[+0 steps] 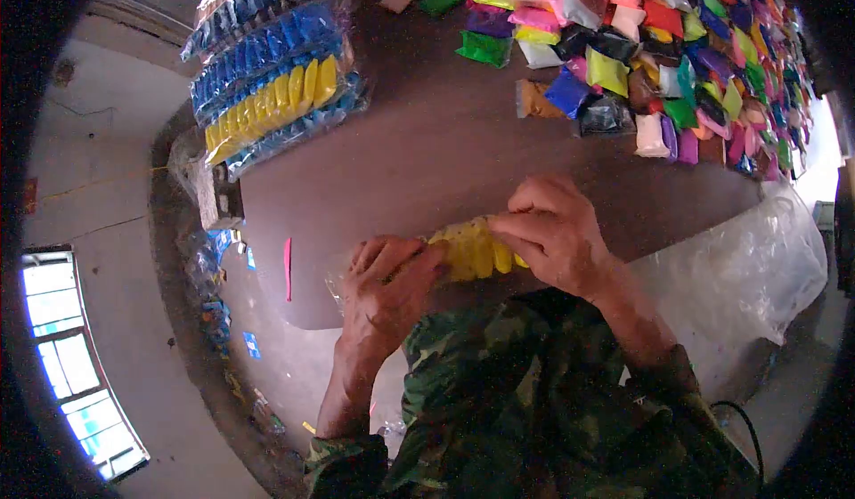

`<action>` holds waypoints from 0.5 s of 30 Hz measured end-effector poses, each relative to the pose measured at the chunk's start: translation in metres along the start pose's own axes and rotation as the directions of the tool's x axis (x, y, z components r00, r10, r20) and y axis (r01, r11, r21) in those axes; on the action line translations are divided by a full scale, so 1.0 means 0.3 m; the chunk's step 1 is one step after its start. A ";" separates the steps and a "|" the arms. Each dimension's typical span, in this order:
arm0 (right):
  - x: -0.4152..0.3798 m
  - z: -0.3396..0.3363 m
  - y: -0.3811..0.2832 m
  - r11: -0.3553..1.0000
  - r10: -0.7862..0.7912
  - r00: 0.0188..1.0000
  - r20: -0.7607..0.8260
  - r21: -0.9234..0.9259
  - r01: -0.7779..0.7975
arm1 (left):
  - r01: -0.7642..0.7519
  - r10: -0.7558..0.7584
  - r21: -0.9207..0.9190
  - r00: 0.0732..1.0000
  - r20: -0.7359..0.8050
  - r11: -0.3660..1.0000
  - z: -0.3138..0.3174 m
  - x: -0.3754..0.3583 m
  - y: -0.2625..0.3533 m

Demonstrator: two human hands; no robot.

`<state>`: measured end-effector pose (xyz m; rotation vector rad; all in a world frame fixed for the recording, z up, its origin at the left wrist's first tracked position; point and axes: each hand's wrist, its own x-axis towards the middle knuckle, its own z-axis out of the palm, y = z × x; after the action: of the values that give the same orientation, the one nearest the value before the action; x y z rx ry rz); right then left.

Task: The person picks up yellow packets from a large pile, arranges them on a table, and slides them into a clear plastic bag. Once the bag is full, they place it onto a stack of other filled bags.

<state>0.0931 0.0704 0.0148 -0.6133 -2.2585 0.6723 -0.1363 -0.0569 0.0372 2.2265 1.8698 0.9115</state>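
Observation:
At the table's near edge, a clear bag of yellow packets (472, 251) lies between my two hands. My left hand (385, 283) is closed over its left end, fingers curled, with clear film showing beside the wrist. On the other end, my right hand (554, 232) pinches the upper right edge between thumb and fingers. The packets stand side by side in a row inside the film. Part of the row is hidden under my fingers.
Stacked bags of blue packets (267, 58) with a yellow row (272, 105) lie at the back left. Loose coloured packets (614, 63) heap at the back right. A pink strip (289, 269) lies left on the table (419, 161). A large clear plastic bag (739, 259) hangs over the right edge.

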 end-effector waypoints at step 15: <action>-0.102 0.006 0.025 0.955 -0.245 0.965 -0.096 -0.195 0.223 | -0.127 0.130 0.165 0.992 -0.005 0.978 0.009 -0.025 0.002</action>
<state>0.1134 0.0574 -0.0057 -0.4476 -2.2483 0.3051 -0.1350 -0.0631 0.0324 2.4688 1.8902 0.8216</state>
